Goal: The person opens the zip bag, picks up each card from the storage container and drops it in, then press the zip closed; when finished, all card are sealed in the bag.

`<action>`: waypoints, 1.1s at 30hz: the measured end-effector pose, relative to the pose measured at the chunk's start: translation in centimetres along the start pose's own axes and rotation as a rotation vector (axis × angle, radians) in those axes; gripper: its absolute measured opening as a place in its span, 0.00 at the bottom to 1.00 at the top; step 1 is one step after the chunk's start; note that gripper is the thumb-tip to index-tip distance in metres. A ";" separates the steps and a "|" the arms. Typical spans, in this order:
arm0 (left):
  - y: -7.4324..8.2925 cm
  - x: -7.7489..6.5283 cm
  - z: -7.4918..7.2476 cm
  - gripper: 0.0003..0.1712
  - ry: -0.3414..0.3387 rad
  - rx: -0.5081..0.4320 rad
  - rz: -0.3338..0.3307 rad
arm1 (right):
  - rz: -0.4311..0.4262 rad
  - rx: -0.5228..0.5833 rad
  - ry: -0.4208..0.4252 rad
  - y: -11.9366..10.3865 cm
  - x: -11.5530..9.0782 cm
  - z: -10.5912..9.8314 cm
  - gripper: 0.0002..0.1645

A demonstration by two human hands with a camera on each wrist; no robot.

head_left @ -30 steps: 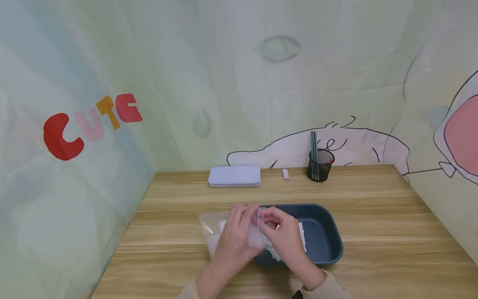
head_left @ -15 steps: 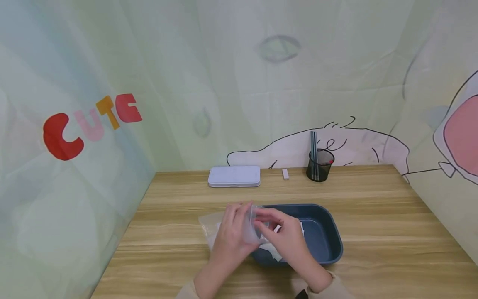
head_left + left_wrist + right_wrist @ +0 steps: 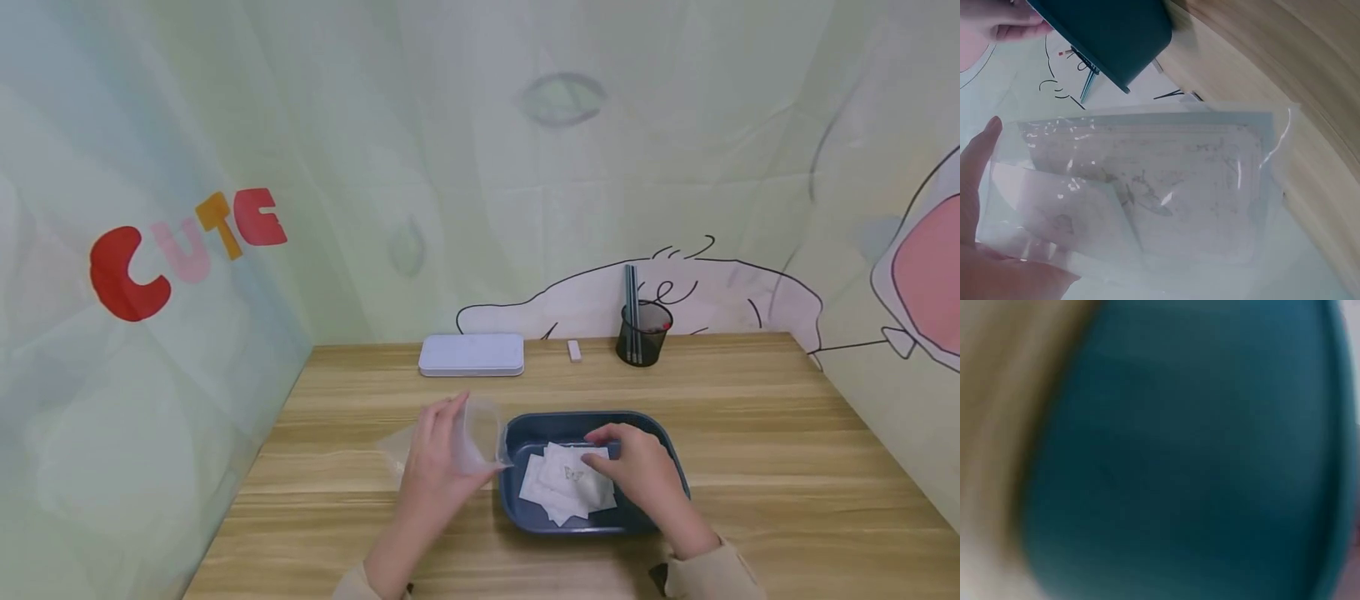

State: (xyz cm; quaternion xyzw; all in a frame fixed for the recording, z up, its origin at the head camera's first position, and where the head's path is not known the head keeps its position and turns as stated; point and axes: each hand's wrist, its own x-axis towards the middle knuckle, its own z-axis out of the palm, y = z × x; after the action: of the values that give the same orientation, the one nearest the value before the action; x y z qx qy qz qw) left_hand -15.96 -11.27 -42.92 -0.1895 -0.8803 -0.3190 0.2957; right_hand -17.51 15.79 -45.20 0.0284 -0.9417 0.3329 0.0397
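Observation:
My left hand [image 3: 431, 471] grips a clear plastic bag [image 3: 480, 433] left of the tray, its mouth spread and facing right. Through the film in the left wrist view, pale paper sheets [image 3: 1147, 194] with faint prints lie inside the bag. A dark blue tray [image 3: 540, 428] holds an overlapping pile of white paper pieces [image 3: 558, 492], the top one bearing a small butterfly-like print. Above the tray's right half is my right hand [image 3: 645, 471], thumb and fingers apart at the pile's edge with nothing seen between them. The tray's blurred outer wall [image 3: 1179, 456] fills the right wrist view.
Along the back of the wooden table [image 3: 337, 400] stand a white flat case [image 3: 471, 355], a small white eraser-like block [image 3: 573, 351] and a black mesh pen cup [image 3: 641, 337] with pencils. A printed curtain [image 3: 420, 167] hangs behind and at both sides.
My right hand has come out of the bag's mouth and moved right, over the tray. The left hand has drawn the bag left, so the paper pile shows more fully.

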 end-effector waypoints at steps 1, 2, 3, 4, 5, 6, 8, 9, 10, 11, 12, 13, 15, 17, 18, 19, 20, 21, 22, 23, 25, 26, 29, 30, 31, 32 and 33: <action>-0.1 0.0 0.0 0.60 0.004 -0.002 -0.002 | 0.012 -0.030 -0.019 0.4 -0.1 0.2 0.15; -0.2 0.0 0.0 0.60 0.008 -0.004 -0.004 | 0.021 -0.054 -0.035 0.7 -0.1 0.4 0.16; -0.3 0.0 -0.1 0.60 0.010 -0.001 -0.010 | 0.026 -0.077 -0.049 1.0 -0.2 0.6 0.17; -0.4 0.0 -0.1 0.60 0.010 -0.002 -0.015 | 0.032 -0.096 -0.061 1.4 -0.3 0.8 0.18; -0.4 -0.1 -0.1 0.60 0.009 -0.002 -0.019 | 0.036 -0.117 -0.070 1.7 -0.3 1.0 0.20; -0.5 -0.1 -0.1 0.60 0.009 -0.001 -0.024 | 0.042 -0.129 -0.078 2.0 -0.3 1.2 0.22; -0.5 -0.1 -0.1 0.60 0.007 -0.001 -0.028 | 0.055 -0.154 -0.093 2.6 -0.4 1.5 0.25; -0.5 -0.1 -0.1 0.60 0.007 -0.001 -0.029 | 0.062 -0.163 -0.102 2.8 -0.4 1.6 0.27; -0.6 -0.1 -0.2 0.60 0.009 0.002 -0.029 | 0.066 -0.171 -0.110 3.0 -0.4 1.8 0.29; -0.5 -0.1 -0.2 0.60 0.010 0.006 -0.030 | 0.069 -0.177 -0.117 3.2 -0.4 1.9 0.31; -0.5 -0.1 -0.2 0.60 0.010 0.009 -0.030 | 0.072 -0.179 -0.124 3.3 -0.4 2.0 0.33; -0.5 -0.1 -0.2 0.60 0.009 0.013 -0.032 | 0.073 -0.181 -0.131 3.4 -0.4 2.0 0.34; -0.5 -0.1 -0.3 0.60 0.007 0.016 -0.036 | 0.074 -0.181 -0.142 3.5 -0.3 2.2 0.35; -0.5 -0.1 -0.3 0.60 0.002 0.015 -0.042 | 0.076 -0.173 -0.151 3.6 -0.3 2.2 0.36; -0.4 -0.1 -0.3 0.60 0.000 0.014 -0.044 | 0.079 -0.167 -0.157 3.6 -0.2 2.2 0.35; -0.4 -0.1 -0.3 0.60 -0.003 0.014 -0.045 | 0.084 -0.159 -0.164 3.6 -0.2 2.2 0.35; -0.4 -0.1 -0.3 0.59 -0.005 0.011 -0.046 | 0.089 -0.153 -0.169 3.6 -0.1 2.3 0.34; -0.5 -0.1 -0.3 0.59 -0.006 0.010 -0.047 | 0.094 -0.148 -0.174 3.6 -0.1 2.3 0.34; -0.5 -0.1 -0.3 0.59 -0.007 0.010 -0.047 | 0.099 -0.143 -0.177 3.6 0.0 2.3 0.34; -0.5 -0.2 -0.3 0.59 -0.008 0.011 -0.047 | 0.102 -0.141 -0.179 3.6 0.0 2.3 0.33; -0.5 -0.2 -0.2 0.59 -0.007 0.009 -0.044 | 0.111 -0.140 -0.180 3.5 0.0 2.3 0.32; -0.6 -0.2 -0.2 0.59 -0.006 0.007 -0.043 | 0.115 -0.141 -0.180 3.5 0.1 2.3 0.32; -0.6 -0.2 -0.2 0.59 -0.003 0.005 -0.038 | 0.115 -0.142 -0.177 3.4 0.0 2.2 0.32; -0.6 -0.2 -0.1 0.59 -0.003 0.004 -0.039 | 0.114 -0.141 -0.178 3.4 0.0 2.2 0.32; -0.6 -0.2 -0.1 0.59 -0.004 0.005 -0.040 | 0.111 -0.140 -0.178 3.4 0.0 2.2 0.33; -0.6 -0.2 -0.1 0.59 -0.006 0.004 -0.042 | 0.108 -0.140 -0.177 3.4 -0.1 2.2 0.33; -0.6 -0.2 -0.1 0.59 -0.008 0.004 -0.044 | 0.104 -0.139 -0.177 3.3 -0.1 2.2 0.33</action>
State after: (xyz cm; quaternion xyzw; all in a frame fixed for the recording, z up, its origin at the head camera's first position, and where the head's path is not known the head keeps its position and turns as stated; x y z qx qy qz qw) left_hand -16.10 -11.82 -43.29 -0.1706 -0.8860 -0.3230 0.2855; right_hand -17.82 17.01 -49.00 0.0063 -0.9626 0.2644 -0.0591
